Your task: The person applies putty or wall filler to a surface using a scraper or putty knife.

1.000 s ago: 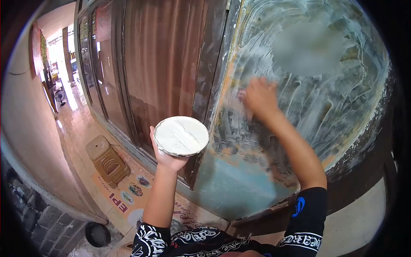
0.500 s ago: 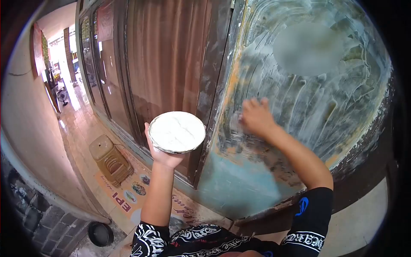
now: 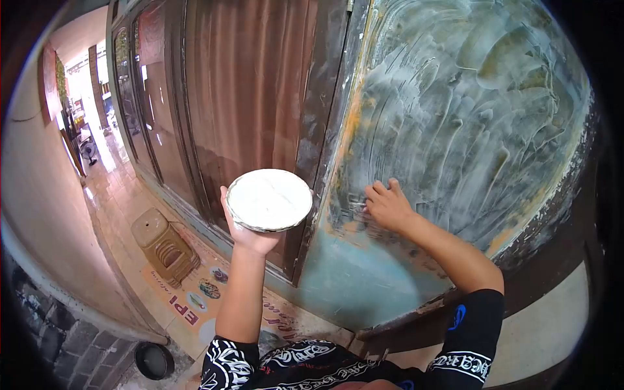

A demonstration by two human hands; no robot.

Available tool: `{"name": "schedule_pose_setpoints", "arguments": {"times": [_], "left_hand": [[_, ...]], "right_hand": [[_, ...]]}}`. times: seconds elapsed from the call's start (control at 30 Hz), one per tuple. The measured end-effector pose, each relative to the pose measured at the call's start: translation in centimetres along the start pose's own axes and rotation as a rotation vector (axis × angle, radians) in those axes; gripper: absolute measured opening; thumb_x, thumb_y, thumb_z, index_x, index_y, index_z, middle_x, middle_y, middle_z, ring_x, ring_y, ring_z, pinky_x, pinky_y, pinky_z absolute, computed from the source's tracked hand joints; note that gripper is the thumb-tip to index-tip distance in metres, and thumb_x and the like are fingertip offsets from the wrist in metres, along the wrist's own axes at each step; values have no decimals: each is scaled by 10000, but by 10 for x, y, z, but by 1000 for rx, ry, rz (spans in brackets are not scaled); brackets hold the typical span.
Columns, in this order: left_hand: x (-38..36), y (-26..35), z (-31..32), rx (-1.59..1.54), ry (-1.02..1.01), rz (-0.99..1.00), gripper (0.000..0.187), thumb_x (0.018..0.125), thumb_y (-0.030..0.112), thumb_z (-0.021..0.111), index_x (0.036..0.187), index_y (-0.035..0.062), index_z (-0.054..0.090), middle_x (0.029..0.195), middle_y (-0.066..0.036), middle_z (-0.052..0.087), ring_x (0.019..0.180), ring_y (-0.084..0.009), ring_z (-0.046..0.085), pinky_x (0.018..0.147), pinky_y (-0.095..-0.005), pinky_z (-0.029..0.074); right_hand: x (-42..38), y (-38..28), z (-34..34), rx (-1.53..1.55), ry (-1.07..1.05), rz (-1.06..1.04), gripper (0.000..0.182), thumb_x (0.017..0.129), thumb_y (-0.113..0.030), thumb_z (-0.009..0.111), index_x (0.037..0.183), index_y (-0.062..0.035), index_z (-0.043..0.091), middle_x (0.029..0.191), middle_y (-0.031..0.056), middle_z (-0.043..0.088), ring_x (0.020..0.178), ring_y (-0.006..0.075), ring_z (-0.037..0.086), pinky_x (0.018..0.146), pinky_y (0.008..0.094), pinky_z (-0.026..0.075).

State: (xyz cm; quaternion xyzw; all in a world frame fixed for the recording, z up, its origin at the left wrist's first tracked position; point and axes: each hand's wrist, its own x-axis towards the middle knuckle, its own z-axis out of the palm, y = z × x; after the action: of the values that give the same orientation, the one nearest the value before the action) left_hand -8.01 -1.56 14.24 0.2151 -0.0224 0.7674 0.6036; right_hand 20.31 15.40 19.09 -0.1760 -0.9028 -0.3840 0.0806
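Note:
On my left hand (image 3: 250, 239) rests a round plate of white paste (image 3: 270, 200), held level in front of the brown-framed glass door. My fingers wrap its underside and left edge. My right hand (image 3: 389, 207) is at the lower left of the wall panel (image 3: 455, 149), its fingers curled against the surface. Whatever lies between those fingers is too small to make out. White smears and streaks cover the panel's grey-green surface, with orange patches along its left edge and bare light-blue paint (image 3: 354, 279) below.
A brown plastic stool (image 3: 162, 244) lies on a printed banner (image 3: 188, 299) at the lower left. A black round tub (image 3: 154, 359) stands near a grey block wall (image 3: 78, 348). A curtain (image 3: 250, 84) hangs behind the glass, and a fan (image 3: 88, 151) stands down the passage.
My right hand has moved slightly down along the panel, and its fingers are more curled. The left hand still holds the plate in nearly the same place. The view has shifted slightly.

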Motion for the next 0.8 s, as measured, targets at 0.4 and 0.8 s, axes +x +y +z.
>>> {"name": "schedule_pose_setpoints", "arguments": {"times": [0.4,0.8], "left_hand": [[4,-2,-4,-15,16,6,807,912,752,401,1388,116,542,1406,-103,565,1287,-353,531,1089,-550,413],[6,1,-5,-2,34,-10,827,906,766,387,1395,116,533,1406,-101,561,1288,-360,525,1088,-560,410]], "right_hand": [[39,86,-121,-200,537,339,214,906,-335,620,846,-144,696,978,46,547,988,309,481,827,566,337],[46,134,-148,-344,555,606,276,933,-388,601,863,-140,700,995,45,564,989,297,482,799,531,324]]}}
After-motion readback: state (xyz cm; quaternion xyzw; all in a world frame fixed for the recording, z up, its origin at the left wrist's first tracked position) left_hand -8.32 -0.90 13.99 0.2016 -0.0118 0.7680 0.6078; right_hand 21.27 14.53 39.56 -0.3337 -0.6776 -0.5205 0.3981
